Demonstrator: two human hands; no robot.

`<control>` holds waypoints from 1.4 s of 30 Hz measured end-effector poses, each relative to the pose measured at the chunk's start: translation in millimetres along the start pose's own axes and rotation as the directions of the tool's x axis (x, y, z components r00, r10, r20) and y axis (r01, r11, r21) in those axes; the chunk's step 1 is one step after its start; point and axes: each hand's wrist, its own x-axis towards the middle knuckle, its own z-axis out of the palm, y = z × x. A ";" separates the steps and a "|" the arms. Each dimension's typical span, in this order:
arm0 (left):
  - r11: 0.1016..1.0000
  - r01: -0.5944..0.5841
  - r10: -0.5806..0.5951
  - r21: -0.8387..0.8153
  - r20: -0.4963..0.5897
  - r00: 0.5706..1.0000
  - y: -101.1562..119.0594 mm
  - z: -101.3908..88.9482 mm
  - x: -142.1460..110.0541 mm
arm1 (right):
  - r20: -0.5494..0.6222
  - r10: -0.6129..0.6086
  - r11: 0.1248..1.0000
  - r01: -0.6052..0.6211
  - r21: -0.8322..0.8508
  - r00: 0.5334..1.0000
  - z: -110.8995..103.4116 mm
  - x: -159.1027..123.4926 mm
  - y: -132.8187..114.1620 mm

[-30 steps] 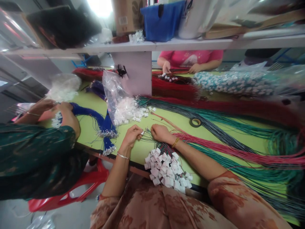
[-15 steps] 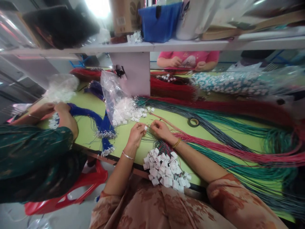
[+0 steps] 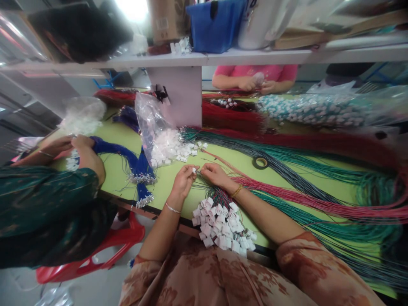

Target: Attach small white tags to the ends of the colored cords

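Between its thumb and fingers, my left hand [image 3: 183, 180] pinches a small white connector housing [image 3: 194, 170]. My right hand [image 3: 214, 173] is closed in a pinch on a thin wire, its tip right beside the housing; whether the wire has entered it is too small to tell. Below my hands a heap of white connector housings [image 3: 219, 223] on wires lies at the table's front edge. Loose white housings [image 3: 183, 151] spill from a clear plastic bag [image 3: 148, 114] beyond my left hand. Red wires [image 3: 287, 193] run to the right from beneath my right wrist.
A black tape roll [image 3: 260, 162] lies beside dark and green wire bundles [image 3: 318, 163]. Blue wires [image 3: 127, 155] lie near a co-worker's hands [image 3: 81, 144] at left. Across the table is another person in pink [image 3: 255, 76]. A shelf [image 3: 270, 55] with a blue bin [image 3: 216, 27] spans above.
My right fingertips have come closer to the housing in my left hand. The person across has brought their hands together. The view has shifted slightly.
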 end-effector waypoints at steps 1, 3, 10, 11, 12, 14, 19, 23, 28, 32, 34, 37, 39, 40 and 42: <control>1.000 -0.006 0.006 0.009 0.005 1.000 -0.5 -0.1 -0.1 | -0.006 0.000 1.000 0.000 -0.011 1.000 0.1 -0.2 -0.5; 0.999 -0.027 0.027 0.028 0.005 1.000 -1.5 -0.4 -0.3 | -0.025 -0.012 0.999 0.011 -0.043 1.000 0.1 -0.4 -1.4; 0.997 -0.075 0.076 0.030 -0.008 0.997 -1.9 -0.6 -1.6 | -0.070 -0.147 0.972 0.131 -0.193 0.987 -0.6 -2.1 -4.7; 0.997 -0.072 0.072 0.033 -0.009 0.997 -2.4 -0.4 -1.9 | -0.058 -0.175 0.962 0.158 -0.224 0.983 -0.6 -2.7 -5.3; 0.997 -0.066 0.066 0.039 -0.012 0.998 -3.1 0.0 -2.4 | -0.046 -0.208 0.945 0.189 -0.265 0.977 -0.4 -3.3 -5.9; 0.996 -0.062 0.063 0.065 -0.020 0.998 -5.0 1.1 -3.3 | -0.021 -0.279 0.898 0.253 -0.361 0.960 0.3 -4.3 -6.8; 0.988 -0.090 0.096 0.123 -0.050 0.994 -6.1 3.4 -5.1 | 0.018 -0.305 0.875 0.288 -0.389 0.952 0.6 -5.1 -6.1; 0.989 -0.088 0.095 0.118 -0.052 0.994 -5.2 4.1 -5.0 | 0.003 -0.255 0.915 0.242 -0.323 0.967 -0.4 -4.8 -3.1; 0.974 -0.088 0.097 0.209 -0.031 0.995 -9.0 3.0 -5.3 | -0.046 -0.218 0.921 0.190 -0.341 0.975 2.8 -3.9 -0.7; 0.967 -0.124 0.134 0.221 -0.032 0.991 -7.1 1.6 -4.0 | 0.038 -0.147 0.967 0.152 -0.206 0.988 0.1 -3.8 0.5; 0.958 -0.166 0.173 0.234 -0.008 0.985 -4.6 0.8 -2.8 | 0.121 -0.072 0.992 0.084 -0.093 0.990 -4.1 -3.6 1.3; 0.924 -0.240 0.237 0.297 0.048 0.970 -1.1 0.7 -4.4 | 0.164 0.021 0.997 -0.009 -0.073 0.986 -11.5 -3.2 -0.4; 0.854 -0.356 0.352 0.380 0.081 0.932 0.6 2.9 -9.8 | 0.118 0.060 0.983 -0.038 -0.178 0.991 -16.5 -3.7 -4.0; 0.797 -0.424 0.417 0.429 0.116 0.901 1.1 4.8 -13.6 | 0.097 0.066 0.968 -0.040 -0.246 0.993 -19.0 -4.1 -6.2; 0.693 -0.532 0.488 0.486 0.227 0.843 1.1 9.9 -21.3 | 0.111 0.045 0.938 -0.004 -0.346 0.993 -24.4 -4.7 -9.6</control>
